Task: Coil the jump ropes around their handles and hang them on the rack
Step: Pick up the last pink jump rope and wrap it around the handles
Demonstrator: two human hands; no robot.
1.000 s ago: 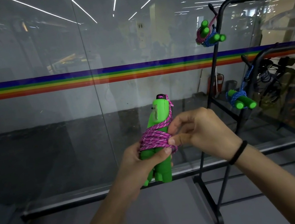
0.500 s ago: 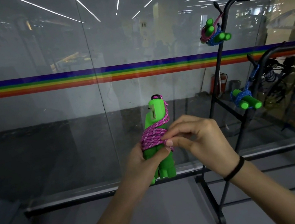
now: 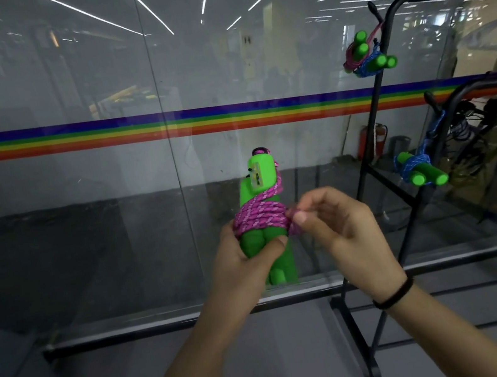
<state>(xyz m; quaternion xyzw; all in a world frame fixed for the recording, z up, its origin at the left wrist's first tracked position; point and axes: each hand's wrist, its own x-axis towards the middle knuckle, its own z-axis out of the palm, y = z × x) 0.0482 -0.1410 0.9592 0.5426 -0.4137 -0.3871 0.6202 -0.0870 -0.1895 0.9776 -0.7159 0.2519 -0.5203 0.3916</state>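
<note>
L hand (image 3: 246, 261) is wrapped round the lower part of the paired green handles (image 3: 260, 186), thumb across the front, holding them upright in front of the glass wall (image 3: 85, 250). R hand (image 3: 341, 231) pinches the rope end (image 3: 295, 225) between thumb and forefinger, right at the edge of the pink coil (image 3: 260, 216) wound round the handles' middle. Its other fingers are loosely curled and hold nothing. One strand climbs from the coil toward the handle tops, past a small panel (a counter, I think; too small to read).

My read: winding is basically done and I'm at the secure-the-end step. The next move needs a firm L grip while R keeps tension and works the end under a wrap, else the coil springs loose. Then it goes over to the black rack (image 3: 394, 116) on the right. Two lots already hang there, a pink-and-blue bundle (image 3: 367, 57) up top and a blue bundle (image 3: 416, 168) lower down. Can't tell from here which hook is free.
</note>
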